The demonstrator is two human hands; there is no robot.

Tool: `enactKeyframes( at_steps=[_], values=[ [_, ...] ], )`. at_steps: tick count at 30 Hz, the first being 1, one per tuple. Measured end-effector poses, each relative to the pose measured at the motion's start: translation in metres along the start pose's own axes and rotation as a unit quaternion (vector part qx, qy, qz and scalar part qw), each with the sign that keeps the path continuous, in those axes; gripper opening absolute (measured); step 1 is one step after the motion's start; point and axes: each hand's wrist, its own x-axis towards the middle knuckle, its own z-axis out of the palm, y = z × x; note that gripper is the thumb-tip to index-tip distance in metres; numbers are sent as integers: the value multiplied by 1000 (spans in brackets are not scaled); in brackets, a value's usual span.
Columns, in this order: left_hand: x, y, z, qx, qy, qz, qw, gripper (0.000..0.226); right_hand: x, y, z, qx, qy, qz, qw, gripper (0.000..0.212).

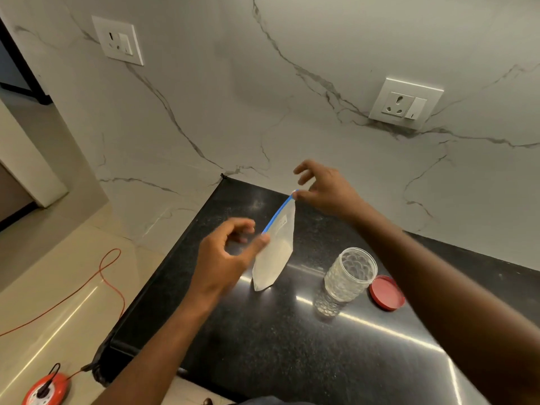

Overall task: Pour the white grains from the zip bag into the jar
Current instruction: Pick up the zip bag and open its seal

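A clear zip bag [274,252] with a blue zip strip along its top stands on the black counter [277,340], white grains filling its lower part. My left hand [225,258] pinches the near end of the zip strip. My right hand [324,188] pinches the far end, its other fingers spread. To the right of the bag stands an open, textured clear jar [349,274] with nothing visible inside. Its red lid [386,292] lies flat on the counter just right of the jar.
A marble wall with two socket plates [406,103] backs the counter. The counter's left edge drops to a tiled floor, where an orange cable [109,276] runs to a red extension reel [46,388].
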Motion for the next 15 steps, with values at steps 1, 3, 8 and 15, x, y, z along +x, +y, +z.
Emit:
enactKeyframes(
  at_steps=[1, 3, 8, 15],
  values=[
    [12, 3, -4, -18, -9, -27, 999, 26, -12, -4, 9, 89, 30, 44, 995, 30],
    [43, 7, -9, -19, -31, -72, 997, 15, -32, -14, 31, 260, 52, 127, 956, 25],
    [102, 19, 5, -4, -192, -191, 963, 9, -51, -28, 71, 477, 51, 236, 845, 24],
    [104, 23, 14, -66, -230, -215, 947, 8, -51, -28, 77, 516, 61, 281, 807, 28]
  ],
)
